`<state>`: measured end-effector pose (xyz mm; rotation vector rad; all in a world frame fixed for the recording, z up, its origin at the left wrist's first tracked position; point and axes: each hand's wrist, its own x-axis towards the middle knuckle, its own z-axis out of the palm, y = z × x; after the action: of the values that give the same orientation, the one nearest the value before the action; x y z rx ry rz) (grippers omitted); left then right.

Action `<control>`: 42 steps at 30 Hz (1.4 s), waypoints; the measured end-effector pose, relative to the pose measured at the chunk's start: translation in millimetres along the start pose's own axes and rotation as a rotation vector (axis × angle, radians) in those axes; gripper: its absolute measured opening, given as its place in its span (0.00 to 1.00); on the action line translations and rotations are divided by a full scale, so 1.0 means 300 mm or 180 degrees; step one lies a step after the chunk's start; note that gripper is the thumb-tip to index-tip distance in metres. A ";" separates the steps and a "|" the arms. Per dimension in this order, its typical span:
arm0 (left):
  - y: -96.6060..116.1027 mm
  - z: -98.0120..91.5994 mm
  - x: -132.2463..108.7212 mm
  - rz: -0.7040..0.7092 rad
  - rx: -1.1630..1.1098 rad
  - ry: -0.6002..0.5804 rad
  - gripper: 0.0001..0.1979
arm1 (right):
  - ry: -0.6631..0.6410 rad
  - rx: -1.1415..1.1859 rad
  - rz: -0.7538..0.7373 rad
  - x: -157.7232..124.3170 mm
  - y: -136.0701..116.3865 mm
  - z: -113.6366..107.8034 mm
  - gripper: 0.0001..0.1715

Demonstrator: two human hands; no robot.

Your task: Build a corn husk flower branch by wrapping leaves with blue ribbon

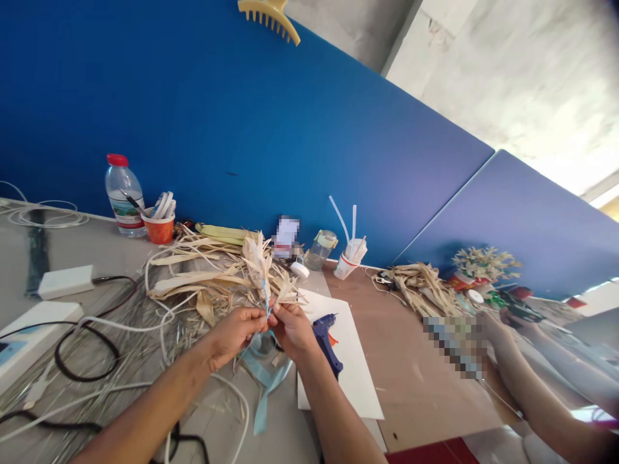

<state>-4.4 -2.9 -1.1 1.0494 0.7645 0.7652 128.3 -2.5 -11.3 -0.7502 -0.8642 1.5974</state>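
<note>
The left hand (239, 332) and right hand (293, 328) are meeting over the near middle of the table, fingertips closing in a pinch around the blue-wrapped stem (265, 298) of a dried-husk flower (258, 259), which is standing upright above them. The fingers are hiding the lower stem. A pale blue ribbon (262, 386) is trailing just below, and a blue glue gun (329, 341) is lying on white paper (358, 380), the right forearm passing beside it.

The grey tabletop (271, 444) is carrying loose husks (193, 285), cables and thin strands at left; a white power strip (39, 332) is running out of view. A brown surface (387, 348) is adjoining at right, where pixelation is masking a co-worker's hand.

Farther back, an orange cup (159, 231) is holding white sticks and a dark pen; beside it, a red-capped bottle (124, 203) is standing, its fill hard to judge. A lidded clear jar (318, 252) is sitting near a white cup (344, 266) that is holding translucent sticks (354, 222). A blurred phone (286, 237) is leaning nearby. At far right, pale dried flowers (486, 265) are rising above a red container (461, 281).

Behind everything, a blue partition (193, 116) is slanting across, a yellow comb-like clip (271, 14) cutting off at the top edge, with bare concrete (507, 64) showing beyond.
</note>
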 end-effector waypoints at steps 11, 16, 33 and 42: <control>0.012 0.028 -0.005 0.0512 0.1021 0.0601 0.13 | -0.0042 -0.0034 -0.0027 0.003 0.003 -0.010 0.13; -0.010 0.017 0.010 0.0543 0.1115 0.0585 0.11 | -0.0007 -0.0073 -0.0030 -0.004 -0.005 0.002 0.13; -0.050 0.006 0.042 0.0608 0.0295 0.0870 0.09 | 0.0547 0.0333 -0.0459 0.004 0.062 0.012 0.10; -0.027 0.004 0.022 0.0547 0.0311 0.0678 0.11 | 0.0294 0.0689 -0.0153 -0.002 0.015 0.002 0.11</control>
<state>1.3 -0.2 -9.4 1.1438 0.9084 1.0064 125.5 -3.8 -14.9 -0.6391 -0.6265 1.5714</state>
